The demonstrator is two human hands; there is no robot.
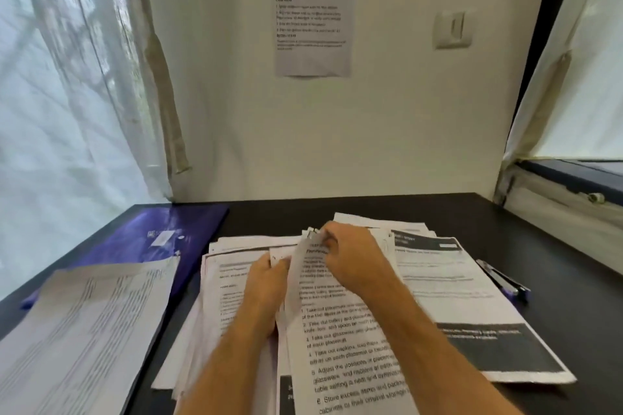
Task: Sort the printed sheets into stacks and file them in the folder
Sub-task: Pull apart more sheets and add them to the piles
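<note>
Both hands work one printed sheet [340,330]: right hand [354,256] pinches its far edge, left hand [266,283] curls round its left edge. Beneath sprawls a loose pile of sheets [465,296] on the black desk [556,330]; purple folder [151,239] left, pen [502,280] right, wall close behind.

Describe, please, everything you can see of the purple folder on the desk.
The folder is glossy dark purple with a small pale label on its cover. It lies flat and closed at the desk's far left, near the curtain. A stack of table sheets overlaps its near end. Neither hand touches it.
</note>
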